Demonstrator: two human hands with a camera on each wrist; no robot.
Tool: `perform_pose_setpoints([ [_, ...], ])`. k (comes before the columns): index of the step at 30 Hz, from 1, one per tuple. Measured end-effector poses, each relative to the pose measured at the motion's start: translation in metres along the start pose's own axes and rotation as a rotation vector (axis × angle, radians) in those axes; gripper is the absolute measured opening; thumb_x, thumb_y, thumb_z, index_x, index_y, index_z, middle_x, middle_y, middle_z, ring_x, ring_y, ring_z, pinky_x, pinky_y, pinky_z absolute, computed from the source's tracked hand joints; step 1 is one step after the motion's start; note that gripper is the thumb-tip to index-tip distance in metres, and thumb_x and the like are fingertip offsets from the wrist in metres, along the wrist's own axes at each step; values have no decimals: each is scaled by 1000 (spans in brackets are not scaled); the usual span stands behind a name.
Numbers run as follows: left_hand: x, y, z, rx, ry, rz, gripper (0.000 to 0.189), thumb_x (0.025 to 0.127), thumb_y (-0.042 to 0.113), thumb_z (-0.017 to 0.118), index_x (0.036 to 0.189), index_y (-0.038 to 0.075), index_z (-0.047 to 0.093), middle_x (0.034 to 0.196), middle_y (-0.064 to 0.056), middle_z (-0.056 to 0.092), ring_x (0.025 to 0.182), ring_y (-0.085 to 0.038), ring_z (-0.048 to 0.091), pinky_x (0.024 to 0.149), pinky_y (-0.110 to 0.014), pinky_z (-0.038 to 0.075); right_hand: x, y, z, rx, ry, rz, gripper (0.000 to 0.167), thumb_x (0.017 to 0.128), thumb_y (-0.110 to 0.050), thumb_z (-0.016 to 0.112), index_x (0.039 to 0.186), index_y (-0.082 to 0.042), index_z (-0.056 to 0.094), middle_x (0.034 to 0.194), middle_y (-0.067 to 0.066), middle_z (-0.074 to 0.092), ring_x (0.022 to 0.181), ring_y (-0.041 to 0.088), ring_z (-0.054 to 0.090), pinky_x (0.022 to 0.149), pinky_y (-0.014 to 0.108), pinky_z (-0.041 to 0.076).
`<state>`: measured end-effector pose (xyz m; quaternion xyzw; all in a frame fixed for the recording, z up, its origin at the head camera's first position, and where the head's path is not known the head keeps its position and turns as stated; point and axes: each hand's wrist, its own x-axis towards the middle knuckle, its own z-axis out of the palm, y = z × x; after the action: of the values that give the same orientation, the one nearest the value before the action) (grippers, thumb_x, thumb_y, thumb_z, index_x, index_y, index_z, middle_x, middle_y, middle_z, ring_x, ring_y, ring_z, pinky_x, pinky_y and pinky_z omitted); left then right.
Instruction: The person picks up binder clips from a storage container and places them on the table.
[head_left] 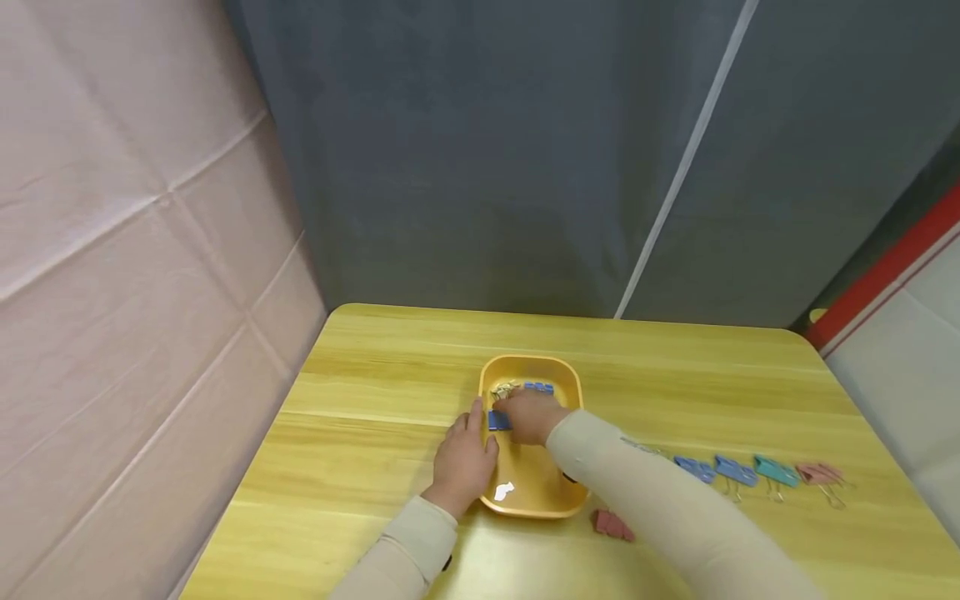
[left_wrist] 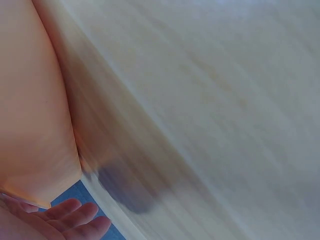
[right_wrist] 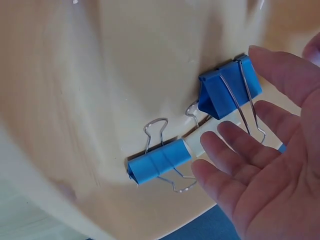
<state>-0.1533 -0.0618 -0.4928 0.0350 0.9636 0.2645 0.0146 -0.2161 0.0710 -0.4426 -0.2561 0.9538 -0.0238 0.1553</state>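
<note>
A yellow-orange tray (head_left: 534, 479) stands on the wooden table with several binder clips inside. My left hand (head_left: 463, 458) rests along its left rim, fingers straight; in the left wrist view those fingers (left_wrist: 75, 220) show beside the tray wall. My right hand (head_left: 531, 417) reaches into the tray. Its thumb and index finger pinch one end of a dark blue binder clip (right_wrist: 230, 87), the other fingers loosely extended. Near the tray's far end lie a lighter blue binder clip (right_wrist: 160, 161) and a pale one (head_left: 506, 389), partly covered by the hand in the right wrist view.
Right of the tray, a row of binder clips lies on the table: blue (head_left: 736, 471), teal (head_left: 777, 472) and pink (head_left: 819, 474) among them. A red binder clip (head_left: 612, 525) sits near the tray's front right corner. My right sleeve (head_left: 645, 492) covers part of the row.
</note>
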Motion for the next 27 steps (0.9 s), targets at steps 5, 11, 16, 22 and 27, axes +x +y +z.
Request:
perform_pose_setpoints([
  [5,0,1,0,-5,1,1,62,98,30,51,152,10,28,136,-24,50,120,-40,52,94,-52,49,3,0,4,12,-27,13,47,80,-8,71,126,-17,64,125,9,62,110,29,61,91,45,53],
  [11,0,1,1,-2,16,6,62,97,29,52,151,10,29,134,-23,51,118,-40,53,92,-52,51,4,0,5,49,-39,20,48,80,-6,69,127,-16,64,127,9,61,115,29,59,95,45,51],
  [16,1,1,0,-2,10,8,62,98,30,51,152,10,29,135,-24,51,119,-40,53,92,-52,50,4,1,6,66,-40,19,48,80,-5,69,127,-15,63,127,9,61,118,29,57,96,46,50],
  [22,0,0,-1,-8,-10,-3,63,98,29,52,152,10,27,136,-24,49,121,-41,51,94,-53,50,3,1,7,51,-32,-6,41,79,-6,73,119,-13,66,117,8,65,111,27,60,89,45,54],
  [27,0,0,0,-9,-4,-10,62,97,28,53,152,11,28,136,-24,50,121,-40,52,93,-53,50,3,1,7,47,-25,-20,30,77,-6,75,105,-13,67,104,7,67,98,24,63,79,42,56],
])
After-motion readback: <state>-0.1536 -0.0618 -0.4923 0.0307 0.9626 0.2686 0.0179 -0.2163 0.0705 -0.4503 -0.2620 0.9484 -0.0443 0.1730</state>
